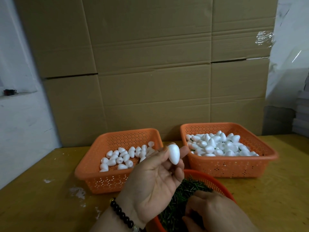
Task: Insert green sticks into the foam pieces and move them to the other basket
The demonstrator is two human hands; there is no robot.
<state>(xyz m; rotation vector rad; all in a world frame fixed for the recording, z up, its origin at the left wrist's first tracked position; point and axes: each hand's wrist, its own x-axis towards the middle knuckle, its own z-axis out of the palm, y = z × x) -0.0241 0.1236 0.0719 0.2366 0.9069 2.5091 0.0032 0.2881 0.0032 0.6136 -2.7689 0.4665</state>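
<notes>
— Starting at the left: what sits on the bench (41, 206)?
— An orange basket (100, 180), perforated, its floor thinly covered with loose white foam pieces (120, 159). White crumbs lie on the wood in front of its left corner.
— And the left hand (153, 178)?
— Raised, palm toward the camera, above that basket's near right corner. Thumb and fingertips pinch one egg-shaped foam piece (173, 154), narrow end down; no stick shows in it. A dark bead bracelet (121, 214) circles the wrist.
— Below it?
— A round orange basket (215, 182) at the near edge, full of green sticks (177, 198). The right hand (215, 213) is down in them, back of the hand up, fingers curled into the pile. I cannot tell whether it grips a stick.
— Further right?
— A second orange basket (234, 166), just beside the first with a narrow gap between, heaped with foam pieces (220, 146); bits of green stem show among them.
— Room to move?
— Open bench left of the first basket and right of the second. Cardboard boxes (150, 64) stand like a wall close behind both baskets.
— Any writing?
— None readable.
</notes>
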